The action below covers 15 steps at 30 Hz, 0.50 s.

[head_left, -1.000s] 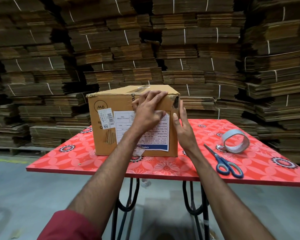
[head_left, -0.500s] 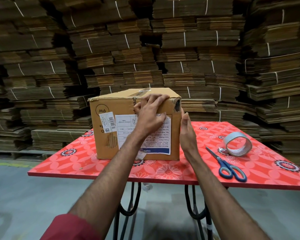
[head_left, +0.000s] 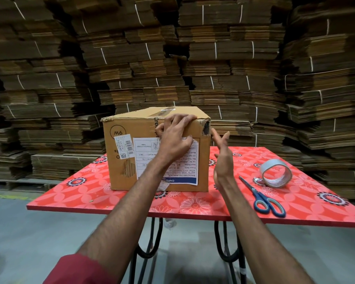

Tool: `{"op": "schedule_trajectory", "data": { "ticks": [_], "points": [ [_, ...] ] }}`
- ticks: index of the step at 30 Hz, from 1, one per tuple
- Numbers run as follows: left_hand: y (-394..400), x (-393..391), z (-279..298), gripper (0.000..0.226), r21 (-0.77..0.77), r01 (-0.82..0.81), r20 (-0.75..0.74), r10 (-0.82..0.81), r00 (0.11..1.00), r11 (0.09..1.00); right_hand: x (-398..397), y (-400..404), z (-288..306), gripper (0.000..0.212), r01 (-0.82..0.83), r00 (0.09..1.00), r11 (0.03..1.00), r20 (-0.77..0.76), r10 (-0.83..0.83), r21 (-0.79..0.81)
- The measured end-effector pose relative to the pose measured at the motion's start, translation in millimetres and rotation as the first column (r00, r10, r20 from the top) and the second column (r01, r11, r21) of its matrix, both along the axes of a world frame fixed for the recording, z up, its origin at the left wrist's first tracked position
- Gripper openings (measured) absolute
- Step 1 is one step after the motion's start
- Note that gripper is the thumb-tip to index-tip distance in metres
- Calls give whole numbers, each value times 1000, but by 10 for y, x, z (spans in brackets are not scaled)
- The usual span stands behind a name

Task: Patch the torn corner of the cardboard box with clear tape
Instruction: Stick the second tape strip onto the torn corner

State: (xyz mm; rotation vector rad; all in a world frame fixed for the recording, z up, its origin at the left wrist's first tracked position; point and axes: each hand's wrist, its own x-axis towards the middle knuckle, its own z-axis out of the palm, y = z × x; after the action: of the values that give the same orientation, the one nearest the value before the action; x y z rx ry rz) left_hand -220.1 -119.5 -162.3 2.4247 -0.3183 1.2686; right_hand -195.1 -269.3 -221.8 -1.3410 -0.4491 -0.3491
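A brown cardboard box (head_left: 123,160) with white labels stands on the red flowered table (head_left: 193,206). Its top right front corner (head_left: 205,127) is torn and dark. My left hand (head_left: 175,138) lies flat on the box's front face and top edge, fingers spread, just left of the tear. My right hand (head_left: 222,158) hovers beside the box's right side, fingers apart, holding nothing and not touching the box. A roll of clear tape (head_left: 276,175) stands on edge on the table to the right. Blue-handled scissors (head_left: 261,196) lie in front of the roll.
Tall stacks of flattened cardboard (head_left: 193,58), tied with white string, fill the whole background behind the table. The table stands on black metal legs (head_left: 223,249) over a grey concrete floor (head_left: 39,242). My left sleeve (head_left: 78,271) is dark red.
My right hand has lifted off the box's right edge and moved a little to the right, fingers now apart. My left hand stays pressed on the box.
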Motion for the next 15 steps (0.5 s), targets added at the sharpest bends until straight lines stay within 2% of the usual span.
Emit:
{"op": "schedule_trajectory", "data": {
  "ticks": [4,9,12,15],
  "points": [
    [-21,6,-15,67,12,-22,12,22,1000,1000,20,93,-35,66,20,1000,999,-16,-19,27],
    [-20,4,-4,67,18,-23,1,23,1000,1000,100,-77,141,73,-13,1000,998,24,15,-54],
    [-18,8,-12,68,21,-26,-3,26,1000,999,87,-102,230,64,19,990,993,141,-3,-113],
    [-19,-6,-8,68,30,-44,5,44,999,999,122,-77,254,58,-22,985,990,169,46,-141]
  ]
}}
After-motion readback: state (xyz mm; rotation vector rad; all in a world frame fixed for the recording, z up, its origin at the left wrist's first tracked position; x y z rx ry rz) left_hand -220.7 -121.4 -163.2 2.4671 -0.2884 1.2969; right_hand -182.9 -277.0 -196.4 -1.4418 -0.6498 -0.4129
